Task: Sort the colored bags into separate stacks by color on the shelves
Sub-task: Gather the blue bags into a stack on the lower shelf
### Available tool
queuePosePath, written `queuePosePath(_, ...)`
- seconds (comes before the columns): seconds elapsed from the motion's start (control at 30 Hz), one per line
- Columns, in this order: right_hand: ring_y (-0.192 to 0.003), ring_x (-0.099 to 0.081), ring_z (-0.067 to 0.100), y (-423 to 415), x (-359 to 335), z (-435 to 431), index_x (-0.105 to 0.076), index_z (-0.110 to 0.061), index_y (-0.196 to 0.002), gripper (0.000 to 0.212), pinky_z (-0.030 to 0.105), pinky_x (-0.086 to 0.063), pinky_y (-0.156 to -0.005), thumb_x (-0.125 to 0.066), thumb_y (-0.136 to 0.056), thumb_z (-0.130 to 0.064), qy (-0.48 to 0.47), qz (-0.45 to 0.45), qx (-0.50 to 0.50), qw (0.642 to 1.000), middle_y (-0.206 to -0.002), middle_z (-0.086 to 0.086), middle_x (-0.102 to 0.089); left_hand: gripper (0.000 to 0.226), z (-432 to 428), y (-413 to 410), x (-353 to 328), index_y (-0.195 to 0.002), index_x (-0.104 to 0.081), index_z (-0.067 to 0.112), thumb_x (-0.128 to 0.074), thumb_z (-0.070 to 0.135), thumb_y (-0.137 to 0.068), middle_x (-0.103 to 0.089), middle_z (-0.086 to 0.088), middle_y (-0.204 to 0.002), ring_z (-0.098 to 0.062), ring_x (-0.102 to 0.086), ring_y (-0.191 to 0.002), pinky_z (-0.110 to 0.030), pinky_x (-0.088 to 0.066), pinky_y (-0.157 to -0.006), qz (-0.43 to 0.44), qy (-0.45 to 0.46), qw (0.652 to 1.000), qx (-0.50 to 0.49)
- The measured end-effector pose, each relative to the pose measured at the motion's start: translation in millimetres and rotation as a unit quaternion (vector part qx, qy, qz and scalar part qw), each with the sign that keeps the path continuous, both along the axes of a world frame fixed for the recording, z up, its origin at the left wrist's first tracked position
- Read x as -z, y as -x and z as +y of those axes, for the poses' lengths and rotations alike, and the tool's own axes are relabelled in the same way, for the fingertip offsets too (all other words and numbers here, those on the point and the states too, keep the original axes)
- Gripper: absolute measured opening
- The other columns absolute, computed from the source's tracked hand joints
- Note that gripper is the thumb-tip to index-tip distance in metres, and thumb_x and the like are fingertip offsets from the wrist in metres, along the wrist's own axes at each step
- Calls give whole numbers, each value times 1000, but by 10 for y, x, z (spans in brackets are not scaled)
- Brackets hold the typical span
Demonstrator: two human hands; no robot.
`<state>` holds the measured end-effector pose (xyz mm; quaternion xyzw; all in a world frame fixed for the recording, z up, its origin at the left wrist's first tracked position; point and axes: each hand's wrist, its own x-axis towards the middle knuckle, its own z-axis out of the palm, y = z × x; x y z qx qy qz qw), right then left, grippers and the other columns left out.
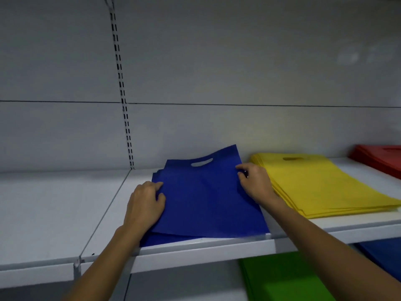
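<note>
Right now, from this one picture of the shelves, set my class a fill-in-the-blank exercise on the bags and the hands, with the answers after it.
The left hand and right hand pinch the top bag, whose colour is ____.
The neighbouring stack just right of it is ____.
The far stack at the right end of the shelf is ____.
The lower bags at the picture's bottom edge are ____.
Missing words: blue; yellow; red; green.

A shop: slotted white gondola shelving (195, 249) (stacked carrier bags (321, 187)).
</note>
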<state>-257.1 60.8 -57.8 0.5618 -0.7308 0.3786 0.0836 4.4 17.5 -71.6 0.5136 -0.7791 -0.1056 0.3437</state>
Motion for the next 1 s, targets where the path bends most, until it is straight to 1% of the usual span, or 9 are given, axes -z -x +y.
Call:
queuePosePath(0.17,-108,-56,24,363,-119,530,-58,-9,-124,33,29,-43,-86,-54,-92,-15,-13,56,63,996,-122,9,-61,38,149,325,-221,-127,-54,8,-50,11,-90,-56,-10,-127,-25,-48,-117,-29,-35,-96,20,44,996,73)
queuePosePath(0.3,-100,-57,27,835,-230,1180,-62,-7,-118,30,23,-35,-81,-58,-88,-11,1,41,132,990,-113,13,-63,37,360,861,-267,-126,-55,10,-52,13,-89,-56,-9,-128,-25,-48,-119,-32,-35,-99,27,54,987,147)
queuePosePath(0.37,-97,-57,26,1096,-279,1577,-63,-7,-116,29,19,-31,-77,-58,-87,-8,0,32,167,986,-110,13,-63,37,545,1226,-273,-126,-55,10,-52,14,-90,-56,-7,-127,-23,-47,-119,-30,-35,-98,27,59,978,197)
queuePosePath(0.43,-97,-56,27,1361,-305,2024,-63,-7,-117,30,20,-32,-81,-57,-87,-6,2,30,206,978,-112,14,-62,36,789,1631,-275,-126,-55,12,-51,15,-91,-57,-5,-126,-21,-47,-117,-27,-34,-95,35,61,968,242)
queuePosePath(0.53,-102,-56,30,1764,-289,2773,-61,-5,-119,33,25,-36,-86,-57,-86,-2,18,26,270,962,-118,16,-60,34,1252,2266,-260,-126,-56,14,-50,17,-92,-58,-4,-124,-20,-48,-114,-25,-33,-93,42,73,944,318)
queuePosePath(0.63,-104,-55,29,2143,-224,3546,-58,-4,-122,34,28,-39,-86,-54,-89,-6,4,22,331,943,-119,15,-59,35,1777,2886,-197,-126,-55,12,-50,17,-92,-58,-5,-124,-20,-49,-114,-26,-34,-94,30,83,920,383)
queuePosePath(0.7,-103,-55,27,2385,-180,4076,-57,-5,-124,34,28,-40,-84,-52,-90,-8,-8,24,362,932,-119,14,-59,36,2170,3303,-129,-128,-53,11,-50,18,-92,-57,-6,-126,-22,-48,-115,-27,-34,-96,22,82,908,411)
queuePosePath(0.83,-108,-55,27,2853,-72,5108,-56,-4,-125,35,32,-41,-90,-52,-91,-9,-31,18,412,910,-123,14,-57,38,3007,4082,67,-130,-51,12,-48,21,-93,-55,-5,-128,-21,-46,-119,-27,-32,-98,11,57,886,460)
queuePosePath(1.0,-110,-54,27,3313,85,6154,-55,-5,-125,35,33,-40,-92,-49,-92,-13,-66,-21,468,881,-123,14,-56,38,3871,4888,279,-130,-51,13,-48,22,-93,-55,-3,-127,-20,-46,-118,-29,-34,-98,0,38,855,517)
